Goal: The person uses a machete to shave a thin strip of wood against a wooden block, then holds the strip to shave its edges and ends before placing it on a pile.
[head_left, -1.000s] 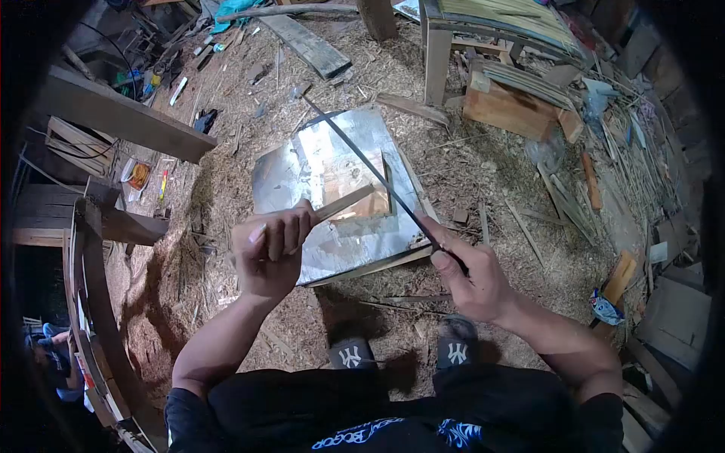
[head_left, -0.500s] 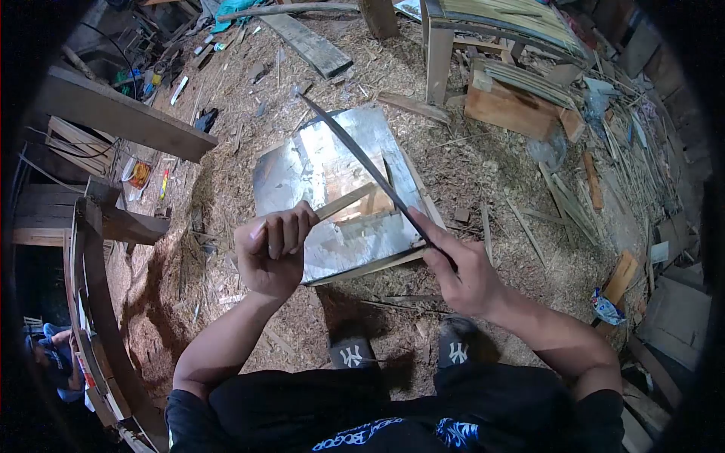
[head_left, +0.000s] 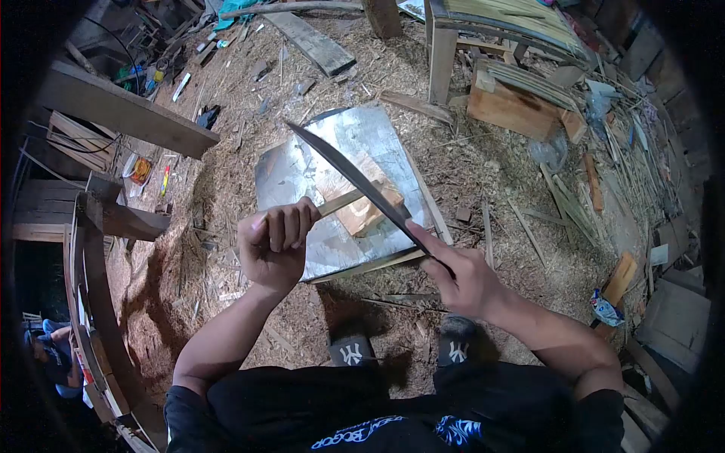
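My left hand (head_left: 278, 240) is closed around one end of a thin wooden strip (head_left: 339, 202), which points up to the right. In my right hand (head_left: 464, 275) is the handle end of a machete (head_left: 340, 162), its long dark blade slanting up to the left. The blade crosses over the strip's far end in this view. Beneath both is a wooden block (head_left: 365, 217), lying on a low square stand with a shiny metal top (head_left: 281, 181). The machete's handle is mostly hidden by my fingers.
Wood shavings (head_left: 226, 181) cover the floor around my sandals (head_left: 352, 351). A plank (head_left: 311, 44) lies beyond the stand, and a wooden bench (head_left: 441, 68) stands at the upper right. A thick beam (head_left: 124, 112) juts in from the left. Another person (head_left: 59, 359) sits at the lower left.
The machete's blade has come down, its tip lower and nearer to me, with more of its flat side showing. My left hand and the strip have hardly moved.
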### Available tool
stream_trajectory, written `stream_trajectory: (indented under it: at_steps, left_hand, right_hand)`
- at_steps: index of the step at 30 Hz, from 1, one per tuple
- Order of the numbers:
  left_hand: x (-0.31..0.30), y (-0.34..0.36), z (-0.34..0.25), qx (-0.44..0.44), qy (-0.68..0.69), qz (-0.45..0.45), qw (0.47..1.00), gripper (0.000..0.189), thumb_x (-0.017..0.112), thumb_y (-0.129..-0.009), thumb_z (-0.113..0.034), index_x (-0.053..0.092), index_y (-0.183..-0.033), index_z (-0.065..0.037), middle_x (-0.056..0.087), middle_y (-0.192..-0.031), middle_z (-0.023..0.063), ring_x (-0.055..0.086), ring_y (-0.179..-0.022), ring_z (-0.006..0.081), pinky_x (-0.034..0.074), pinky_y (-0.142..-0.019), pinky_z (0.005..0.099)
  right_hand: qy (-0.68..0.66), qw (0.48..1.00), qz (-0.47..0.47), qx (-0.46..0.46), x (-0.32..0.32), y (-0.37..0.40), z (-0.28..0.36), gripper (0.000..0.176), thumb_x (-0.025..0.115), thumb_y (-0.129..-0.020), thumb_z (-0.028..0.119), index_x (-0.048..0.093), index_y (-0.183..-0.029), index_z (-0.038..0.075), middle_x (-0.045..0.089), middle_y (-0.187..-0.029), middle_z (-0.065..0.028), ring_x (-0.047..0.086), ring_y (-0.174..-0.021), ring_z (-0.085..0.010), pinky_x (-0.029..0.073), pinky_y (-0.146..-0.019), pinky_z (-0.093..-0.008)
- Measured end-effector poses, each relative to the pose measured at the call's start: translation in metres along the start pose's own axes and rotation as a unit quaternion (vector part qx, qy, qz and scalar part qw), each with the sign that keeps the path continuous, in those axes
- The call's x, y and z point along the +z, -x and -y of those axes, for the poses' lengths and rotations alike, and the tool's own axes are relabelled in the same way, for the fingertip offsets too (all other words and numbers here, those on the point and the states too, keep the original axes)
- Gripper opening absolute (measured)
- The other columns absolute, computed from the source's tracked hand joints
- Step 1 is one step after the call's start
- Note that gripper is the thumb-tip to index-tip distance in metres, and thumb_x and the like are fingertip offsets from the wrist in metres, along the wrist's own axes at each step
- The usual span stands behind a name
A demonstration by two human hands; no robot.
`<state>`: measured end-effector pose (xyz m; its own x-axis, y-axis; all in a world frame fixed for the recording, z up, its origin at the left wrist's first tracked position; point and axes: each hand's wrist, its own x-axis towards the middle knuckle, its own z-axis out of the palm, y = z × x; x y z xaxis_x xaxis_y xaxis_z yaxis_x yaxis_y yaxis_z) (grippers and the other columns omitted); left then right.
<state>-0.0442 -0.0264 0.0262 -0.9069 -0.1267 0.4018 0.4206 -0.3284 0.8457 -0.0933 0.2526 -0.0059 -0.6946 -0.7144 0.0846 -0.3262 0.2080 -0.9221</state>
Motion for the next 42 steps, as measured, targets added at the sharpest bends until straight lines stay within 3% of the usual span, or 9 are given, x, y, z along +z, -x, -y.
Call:
stream_trajectory:
  at_steps: [1,3,7,9,10,14,22,28,42]
  left_hand:
    - [-0.001,-0.001,0.0,0.001,0.0,0.001,1.0,0.047,0.042,-0.095,-0.032,0.03,-0.054,-0.014,0.027,-0.049,0.0007,0.027,-0.051,0.0165,0.032,-0.072,0.0367]
    - [-0.003,-0.003,-0.001,-0.014,0.025,-0.032,0.999,0.047,0.042,-0.094,-0.032,0.03,-0.053,-0.014,0.026,-0.048,0.0004,0.027,-0.049,0.0163,0.032,-0.07,0.0365]
    - [-0.014,-0.022,-0.007,-0.054,0.104,-0.073,0.99,0.049,0.043,-0.094,-0.033,0.028,-0.051,-0.016,0.023,-0.045,0.0001,0.024,-0.045,0.015,0.031,-0.063,0.0329]
    - [-0.022,-0.028,-0.01,-0.096,0.157,-0.078,0.98,0.051,0.041,-0.095,-0.036,0.026,-0.05,-0.016,0.022,-0.044,0.0015,0.021,-0.043,0.0152,0.03,-0.058,0.0328]
    - [-0.023,-0.03,-0.011,-0.095,0.159,-0.078,0.98,0.051,0.041,-0.095,-0.036,0.026,-0.05,-0.016,0.022,-0.044,0.0015,0.021,-0.043,0.0152,0.03,-0.058,0.0328]
    - [-0.021,-0.038,-0.008,-0.134,0.228,-0.101,0.959,0.051,0.041,-0.094,-0.035,0.025,-0.05,-0.015,0.019,-0.044,0.0012,0.018,-0.042,0.0148,0.03,-0.056,0.0325]
    - [-0.015,-0.046,0.001,-0.154,0.329,-0.176,0.915,0.046,0.04,-0.097,-0.024,0.028,-0.053,-0.016,0.02,-0.046,-0.0008,0.019,-0.039,0.0139,0.028,-0.052,0.0301]
    - [-0.017,-0.045,0.009,-0.19,0.368,-0.254,0.874,0.044,0.038,-0.097,-0.022,0.028,-0.055,-0.016,0.023,-0.049,-0.0001,0.025,-0.045,0.0133,0.031,-0.059,0.0301]
    - [-0.015,-0.045,0.007,-0.182,0.364,-0.251,0.879,0.044,0.037,-0.098,-0.021,0.028,-0.055,-0.016,0.023,-0.05,0.0004,0.027,-0.047,0.0136,0.03,-0.059,0.0306]
  right_hand:
    - [0.032,0.99,0.071,0.121,-0.003,-0.001,0.003,0.05,0.051,-0.103,0.017,0.041,-0.152,0.012,0.062,-0.064,-0.0194,0.058,-0.048,-0.0225,0.047,-0.053,-0.0396]
    - [0.058,0.993,0.041,0.097,0.004,0.003,-0.019,0.051,0.051,-0.103,0.018,0.039,-0.152,0.007,0.067,-0.071,-0.0199,0.059,-0.05,-0.025,0.049,-0.055,-0.0409]
    - [-0.037,0.985,-0.049,0.159,-0.001,0.0,-0.026,0.052,0.054,-0.103,0.032,0.046,-0.146,0.004,0.059,-0.061,-0.0065,0.057,-0.048,-0.0153,0.048,-0.051,-0.0362]
    - [-0.127,0.968,-0.07,0.205,-0.011,-0.008,-0.034,0.042,0.062,-0.1,0.032,0.057,-0.126,-0.001,0.06,-0.066,-0.0027,0.054,-0.048,-0.0108,0.044,-0.046,-0.0304]
    - [-0.208,0.95,-0.069,0.223,-0.018,-0.012,-0.028,0.03,0.07,-0.095,0.026,0.058,-0.104,0.0,0.061,-0.07,-0.0019,0.054,-0.049,-0.0074,0.043,-0.045,-0.0261]
    - [-0.285,0.936,-0.141,0.148,-0.019,-0.035,-0.026,0.023,0.074,-0.092,0.018,0.057,-0.094,0.001,0.062,-0.073,-0.0029,0.057,-0.053,-0.0068,0.047,-0.047,-0.0236]
    - [-0.327,0.928,-0.106,0.142,-0.014,-0.041,-0.016,0.02,0.075,-0.09,0.012,0.06,-0.094,0.0,0.065,-0.08,-0.0048,0.064,-0.063,-0.0112,0.055,-0.062,-0.0272]
    - [-0.458,0.863,-0.101,0.188,-0.018,-0.046,-0.007,0.013,0.067,-0.091,0.005,0.059,-0.099,-0.002,0.067,-0.084,-0.0118,0.066,-0.068,-0.0169,0.057,-0.063,-0.0324]
    - [-0.458,0.86,-0.124,0.186,-0.018,-0.048,-0.015,0.016,0.065,-0.094,0.013,0.062,-0.1,-0.002,0.068,-0.083,-0.0117,0.065,-0.067,-0.0166,0.057,-0.063,-0.0318]
